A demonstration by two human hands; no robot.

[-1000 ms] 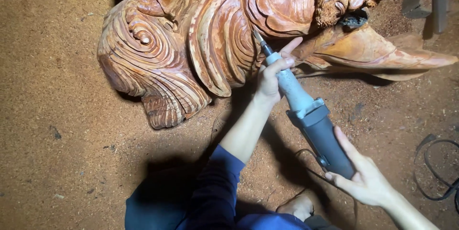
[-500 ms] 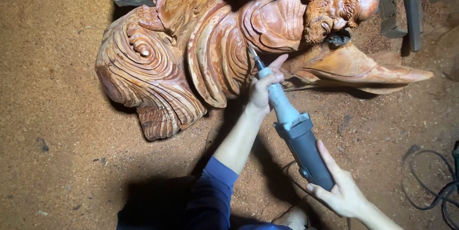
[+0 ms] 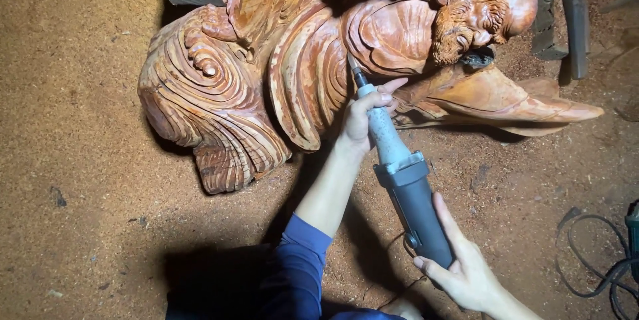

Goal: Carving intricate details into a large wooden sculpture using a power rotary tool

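On the sawdust floor (image 3: 80,160) lies one carved wooden statue (image 3: 299,74), being shaped with one power carving tool (image 3: 399,173).
Left hand (image 3: 365,115) has its grip closed round the tool's neck, right hand (image 3: 466,273) round its body; the next move probably needs a steady tip in the fold.

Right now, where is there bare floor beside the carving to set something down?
Free: the sawdust floor left of the wooden carving, and the patch between its lower right tip and the black cable. Crowded: under the carving's middle, where the left hand and right hand hold the grinder.
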